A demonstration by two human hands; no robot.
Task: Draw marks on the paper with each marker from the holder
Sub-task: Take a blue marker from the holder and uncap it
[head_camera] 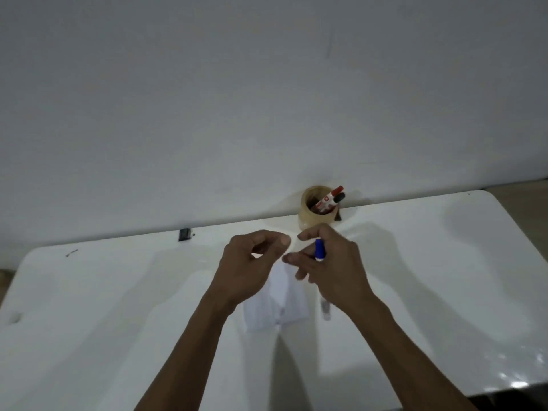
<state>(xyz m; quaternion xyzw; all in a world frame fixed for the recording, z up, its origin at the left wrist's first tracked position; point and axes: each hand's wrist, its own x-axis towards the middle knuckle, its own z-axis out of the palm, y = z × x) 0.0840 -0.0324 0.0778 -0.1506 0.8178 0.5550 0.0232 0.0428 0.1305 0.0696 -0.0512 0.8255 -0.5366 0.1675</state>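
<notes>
Right hand [332,262] grips the blue marker [319,250] upright above the paper [278,304], while the loosely curled, empty left hand [252,262] hovers just beside it.

1. Table [415,277]: white, smooth, glossy; glare at right edge.
2. Paper [278,310]: thin, matt, creased.
3. Holder [310,215]: tan, slightly shiny.
4. Blue marker [319,249]: smooth plastic.
5. Wall [267,84]: matt.

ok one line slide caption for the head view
Right hand holds a blue marker above the paper, left hand empty beside it, holder behind.
</notes>
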